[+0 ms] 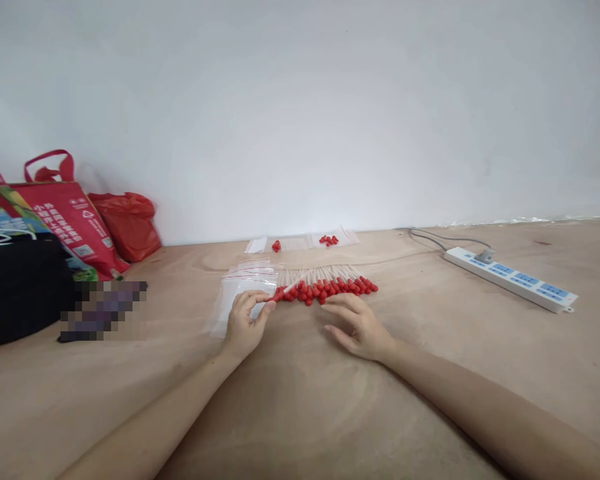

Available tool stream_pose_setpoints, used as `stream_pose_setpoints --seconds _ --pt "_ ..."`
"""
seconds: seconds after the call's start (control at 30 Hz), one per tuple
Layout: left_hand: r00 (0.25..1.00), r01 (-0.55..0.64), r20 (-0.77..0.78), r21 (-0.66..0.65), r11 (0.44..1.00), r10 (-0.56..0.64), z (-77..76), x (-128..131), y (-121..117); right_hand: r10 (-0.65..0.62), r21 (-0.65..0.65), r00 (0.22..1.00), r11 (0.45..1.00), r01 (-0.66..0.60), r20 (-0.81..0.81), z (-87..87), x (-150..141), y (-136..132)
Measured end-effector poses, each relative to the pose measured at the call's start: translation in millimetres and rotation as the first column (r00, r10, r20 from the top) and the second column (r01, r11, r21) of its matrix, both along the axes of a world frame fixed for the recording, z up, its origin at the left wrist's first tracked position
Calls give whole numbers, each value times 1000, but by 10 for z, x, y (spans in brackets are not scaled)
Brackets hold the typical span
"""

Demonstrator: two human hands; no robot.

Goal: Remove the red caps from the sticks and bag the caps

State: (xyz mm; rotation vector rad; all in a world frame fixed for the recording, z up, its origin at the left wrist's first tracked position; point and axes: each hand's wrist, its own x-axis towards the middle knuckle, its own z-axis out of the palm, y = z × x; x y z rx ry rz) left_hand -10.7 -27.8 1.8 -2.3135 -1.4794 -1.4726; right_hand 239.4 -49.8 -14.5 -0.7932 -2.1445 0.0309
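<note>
A row of thin pale sticks with red tips [330, 287] lies in front of me, tips pointing toward me. My left hand [247, 323] is at the row's left end, thumb and fingers pinched on a red-tipped stick [291, 288]; whether it holds more than one I cannot tell. Under and beside that hand lie several clear zip bags [233, 293], overlapping each other. My right hand [357, 328] rests close to the near side of the row, fingers apart and bent, holding nothing visible.
Behind the row, by the wall, lie clear zip bags [350, 237] with red-tipped sticks. A white power strip [510, 277] with a plugged-in cable is at the right. At the left stand a red shopping bag [75, 220], a red plastic bag [130, 227] and a black bag [23, 287].
</note>
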Motion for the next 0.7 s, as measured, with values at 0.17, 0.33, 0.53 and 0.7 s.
stream_pose_setpoints --seconds 0.17,0.33,0.53,0.7 --pt "974 205 -62 -149 967 -216 30 -14 -116 -166 127 986 979 162 15 -14 -86 33" --pt "960 262 -45 -199 944 -276 52 20 -96 -141 129 983 984 126 116 9 -228 111" --pt "951 279 -90 -161 947 -296 66 32 -132 -158 143 977 980 137 146 -4 -369 197" --pt "905 313 -247 -164 935 -347 41 83 -134 -129 186 980 977 99 154 17 -373 166"
